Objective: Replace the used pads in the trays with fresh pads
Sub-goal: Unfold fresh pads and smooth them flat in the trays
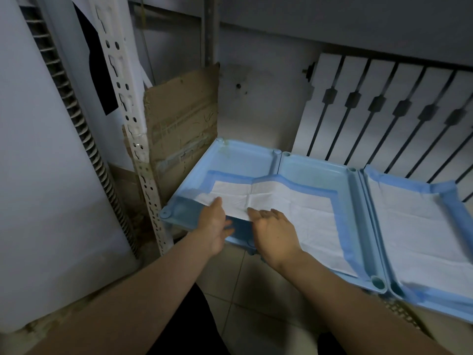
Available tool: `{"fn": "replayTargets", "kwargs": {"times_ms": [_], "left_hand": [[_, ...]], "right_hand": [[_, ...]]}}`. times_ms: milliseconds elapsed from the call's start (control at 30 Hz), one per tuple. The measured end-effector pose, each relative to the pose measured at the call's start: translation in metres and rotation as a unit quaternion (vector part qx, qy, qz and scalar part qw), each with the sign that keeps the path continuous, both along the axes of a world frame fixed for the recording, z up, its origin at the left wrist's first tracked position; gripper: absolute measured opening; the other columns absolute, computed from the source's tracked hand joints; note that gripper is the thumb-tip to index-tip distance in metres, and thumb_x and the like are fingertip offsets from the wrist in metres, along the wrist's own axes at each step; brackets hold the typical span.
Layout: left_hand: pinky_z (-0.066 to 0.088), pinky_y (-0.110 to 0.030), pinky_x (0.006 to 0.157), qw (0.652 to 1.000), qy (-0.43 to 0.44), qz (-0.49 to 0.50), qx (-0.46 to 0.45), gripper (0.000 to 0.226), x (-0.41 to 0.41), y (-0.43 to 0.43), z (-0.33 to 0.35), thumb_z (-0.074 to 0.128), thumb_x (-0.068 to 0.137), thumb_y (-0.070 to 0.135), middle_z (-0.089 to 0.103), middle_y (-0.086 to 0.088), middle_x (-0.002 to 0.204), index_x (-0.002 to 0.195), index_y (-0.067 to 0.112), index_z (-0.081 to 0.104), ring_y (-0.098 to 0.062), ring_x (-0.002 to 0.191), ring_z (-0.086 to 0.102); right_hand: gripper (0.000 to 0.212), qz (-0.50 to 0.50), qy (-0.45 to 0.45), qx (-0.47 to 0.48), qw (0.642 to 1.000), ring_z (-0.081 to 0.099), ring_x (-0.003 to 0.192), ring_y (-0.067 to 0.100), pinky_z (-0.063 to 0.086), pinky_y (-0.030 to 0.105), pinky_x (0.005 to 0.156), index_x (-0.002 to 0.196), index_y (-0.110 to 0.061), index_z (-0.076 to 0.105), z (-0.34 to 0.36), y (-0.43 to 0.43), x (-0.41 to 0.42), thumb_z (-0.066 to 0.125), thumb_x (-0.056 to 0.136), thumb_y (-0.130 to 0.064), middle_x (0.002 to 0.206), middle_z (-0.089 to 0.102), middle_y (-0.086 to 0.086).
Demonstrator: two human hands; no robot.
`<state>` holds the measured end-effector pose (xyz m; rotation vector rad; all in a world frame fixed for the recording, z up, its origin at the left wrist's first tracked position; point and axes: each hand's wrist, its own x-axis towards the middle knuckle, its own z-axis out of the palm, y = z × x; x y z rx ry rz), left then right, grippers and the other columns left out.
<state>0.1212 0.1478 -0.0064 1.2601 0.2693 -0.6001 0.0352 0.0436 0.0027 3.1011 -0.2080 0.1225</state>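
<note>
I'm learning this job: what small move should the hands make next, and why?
Probably pull the white, blue-bordered pad flat toward the left light blue plastic tray's bare near corner: it lies folded there, with the left hand and right hand at that edge.

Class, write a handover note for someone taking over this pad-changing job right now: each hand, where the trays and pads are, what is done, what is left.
Left hand: pinches the near edge of the pad, thumb on top.
Right hand: lies on that pad, fingers relaxed.
The pad lies half unfolded across the left tray and middle tray.
Done: the right tray holds a second pad, spread out.
Left: finish spreading this pad in one tray; the other still needs one.
</note>
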Motion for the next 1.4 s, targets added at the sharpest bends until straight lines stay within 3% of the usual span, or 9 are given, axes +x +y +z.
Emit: {"fn": "replayTargets", "kwargs": {"times_ms": [200,367,567,700,900,1033,1133,1333,1400], "left_hand": [[0.049,-0.05,0.096,0.993,-0.098,0.004,-0.062,0.031,0.008,-0.005,0.022,0.036,0.104,0.029,0.066,-0.007,0.114,0.125,0.016,0.055,-0.028,0.103,0.063],[0.047,-0.046,0.092,0.982,-0.173,-0.057,-0.055,0.024,0.018,-0.007,0.064,0.043,0.102,0.024,0.07,-0.007,0.102,0.103,0.015,0.065,-0.029,0.098,0.064],[0.048,-0.043,0.099,0.966,-0.227,-0.107,-0.056,0.024,0.021,-0.014,0.136,0.046,0.099,0.018,0.069,-0.011,0.117,0.108,0.01,0.066,-0.028,0.109,0.064],[0.048,-0.046,0.099,0.954,-0.256,-0.136,-0.071,0.019,0.016,-0.017,0.187,0.047,0.097,0.018,0.071,-0.01,0.11,0.098,0.016,0.066,-0.03,0.106,0.066],[0.05,-0.05,0.094,0.933,-0.296,-0.183,-0.097,0.013,0.005,-0.015,0.246,0.049,0.095,0.018,0.074,-0.008,0.094,0.102,0.022,0.06,-0.031,0.101,0.067],[0.05,-0.053,0.093,0.92,-0.319,-0.206,-0.093,0.023,-0.001,-0.014,0.266,0.053,0.092,0.022,0.071,-0.012,0.106,0.115,0.023,0.055,-0.033,0.103,0.066],[0.05,-0.053,0.093,0.916,-0.328,-0.212,-0.089,0.036,-0.001,-0.012,0.276,0.055,0.09,0.024,0.067,-0.014,0.115,0.125,0.023,0.052,-0.033,0.105,0.066],[0.052,-0.052,0.089,0.917,-0.342,-0.192,-0.068,0.027,-0.004,-0.006,0.287,0.053,0.091,0.023,0.07,-0.014,0.109,0.117,0.021,0.057,-0.033,0.101,0.067],[0.052,-0.051,0.089,0.922,-0.346,-0.167,-0.053,0.024,-0.006,-0.005,0.289,0.053,0.092,0.025,0.071,-0.013,0.106,0.115,0.021,0.058,-0.033,0.099,0.067]], "right_hand": [[0.042,0.048,-0.014,0.133,0.99,0.058,0.108,0.023,0.045,0.032,0.099,0.14,-0.026,0.042,-0.011,-0.007,-0.016,0.047,0.099,-0.035,0.125,0.062,0.004],[0.064,-0.013,-0.033,0.315,0.948,0.047,0.13,0.017,0.035,0.033,0.111,0.147,-0.028,0.038,0.01,-0.031,-0.033,0.028,0.094,-0.064,0.145,0.048,-0.006],[0.073,-0.146,-0.129,0.457,0.868,0.033,0.141,0.017,0.028,0.036,0.115,0.152,-0.021,0.026,0.054,-0.08,-0.024,0.051,0.092,-0.054,0.156,0.031,-0.002],[0.089,-0.179,-0.198,0.548,0.793,0.035,0.139,0.019,0.032,0.035,0.11,0.153,-0.02,0.02,0.094,-0.106,-0.022,0.066,0.084,-0.052,0.155,0.032,0.0],[0.116,-0.209,-0.245,0.585,0.744,0.032,0.141,0.025,0.029,0.045,0.112,0.155,-0.021,0.011,0.14,-0.132,-0.037,0.073,0.067,-0.064,0.158,0.026,0.004],[0.133,-0.197,-0.21,0.645,0.707,0.043,0.133,0.025,0.026,0.047,0.115,0.149,-0.011,0.029,0.152,-0.141,-0.05,0.075,0.045,-0.08,0.151,0.039,0.006],[0.092,-0.153,-0.201,0.697,0.671,0.057,0.108,0.019,0.026,0.045,0.114,0.119,-0.015,0.06,0.16,-0.141,-0.06,0.077,0.048,-0.071,0.123,0.061,0.003],[0.046,-0.107,-0.3,0.771,0.552,0.069,0.099,0.026,0.052,0.037,0.085,0.11,-0.01,0.067,0.178,-0.142,-0.07,0.081,0.071,-0.028,0.107,0.073,0.008],[0.04,-0.094,-0.339,0.763,0.543,0.071,0.093,0.025,0.054,0.035,0.081,0.108,-0.007,0.069,0.188,-0.142,-0.076,0.081,0.072,-0.018,0.102,0.075,0.008]]}}
